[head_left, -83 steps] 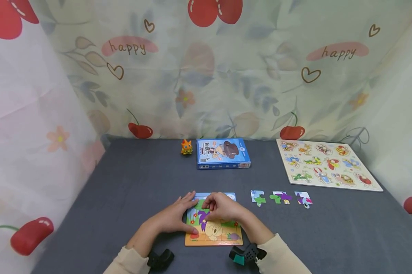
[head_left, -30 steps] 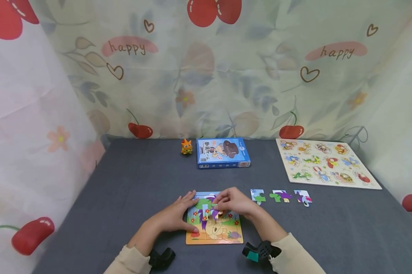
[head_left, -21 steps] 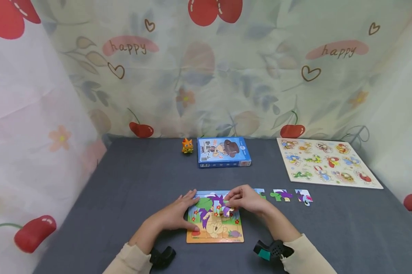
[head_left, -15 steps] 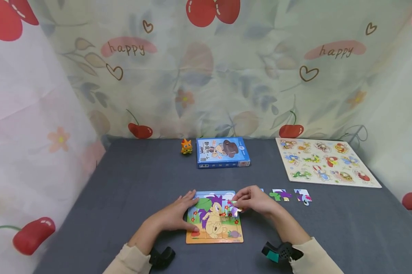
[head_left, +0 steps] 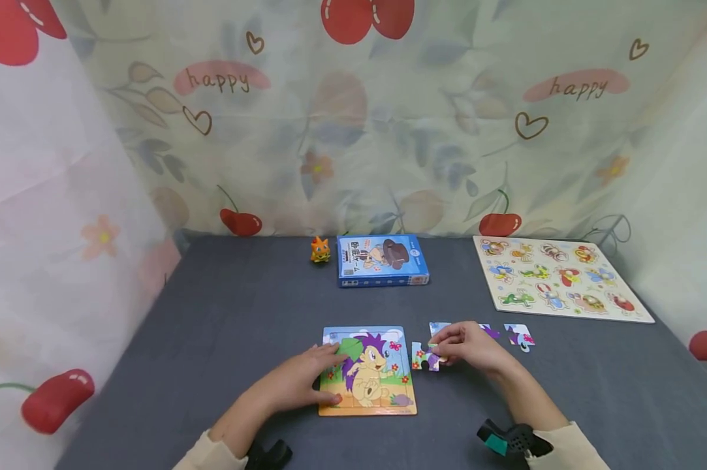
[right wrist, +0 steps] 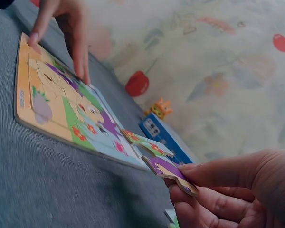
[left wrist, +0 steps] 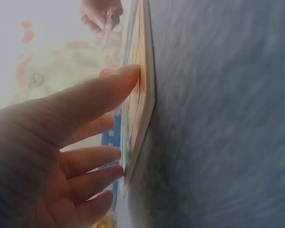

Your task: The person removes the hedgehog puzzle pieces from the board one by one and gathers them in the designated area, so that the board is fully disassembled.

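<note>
1. Just right of the hedgehog board (head_left: 367, 411), the right hand (head_left: 473, 346) is pinching a puzzle piece (head_left: 429, 357).
2. At the board's left side, the left hand (head_left: 300, 378) is resting, fingers loosely extended.
3. Only the right wrist view is showing the piece's cut edge; its flowered end and long axis are pointing boardward.

Puzzle board (head_left: 367, 371), flat on the table (head_left: 259, 294), printed with a purple-spined hedgehog above an orange lower border. A flower-and-purple puzzle piece (right wrist: 165, 167) is held raised and tilted beside its right edge; three loose pieces (head_left: 518, 335) lie in a row behind, two partly hidden.
</note>
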`<state>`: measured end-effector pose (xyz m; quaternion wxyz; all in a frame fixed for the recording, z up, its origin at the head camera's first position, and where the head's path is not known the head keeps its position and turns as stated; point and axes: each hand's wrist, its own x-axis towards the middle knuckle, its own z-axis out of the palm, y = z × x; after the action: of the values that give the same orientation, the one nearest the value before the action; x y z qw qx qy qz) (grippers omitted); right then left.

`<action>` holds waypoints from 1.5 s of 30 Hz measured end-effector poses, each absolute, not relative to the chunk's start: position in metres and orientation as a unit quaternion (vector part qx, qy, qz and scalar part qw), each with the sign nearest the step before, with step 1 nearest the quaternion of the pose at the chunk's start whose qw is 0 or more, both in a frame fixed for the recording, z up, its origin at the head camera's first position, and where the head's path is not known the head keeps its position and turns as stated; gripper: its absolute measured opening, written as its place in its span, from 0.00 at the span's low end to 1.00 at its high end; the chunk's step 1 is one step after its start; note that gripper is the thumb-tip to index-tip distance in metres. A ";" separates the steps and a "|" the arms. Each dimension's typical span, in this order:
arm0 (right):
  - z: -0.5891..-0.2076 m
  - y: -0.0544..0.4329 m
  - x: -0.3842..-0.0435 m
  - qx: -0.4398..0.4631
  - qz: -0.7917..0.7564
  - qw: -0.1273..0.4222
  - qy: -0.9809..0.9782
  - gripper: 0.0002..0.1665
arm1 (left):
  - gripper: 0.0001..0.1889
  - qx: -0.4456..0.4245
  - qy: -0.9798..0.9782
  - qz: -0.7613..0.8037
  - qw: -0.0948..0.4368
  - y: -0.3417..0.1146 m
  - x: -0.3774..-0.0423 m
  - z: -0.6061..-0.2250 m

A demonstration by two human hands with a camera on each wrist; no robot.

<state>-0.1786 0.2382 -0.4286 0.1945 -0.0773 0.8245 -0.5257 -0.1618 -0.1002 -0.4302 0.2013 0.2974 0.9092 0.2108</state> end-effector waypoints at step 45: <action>-0.447 0.267 -0.160 -0.111 -0.389 0.088 0.910 0.14 | 0.31 0.330 0.902 0.201 0.194 -0.093 -0.140 -0.435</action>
<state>-0.1603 0.2666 -0.4472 0.0879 -0.1106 0.9103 -0.3891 -0.1404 -0.0934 -0.4355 0.1942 0.3300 0.9018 0.2005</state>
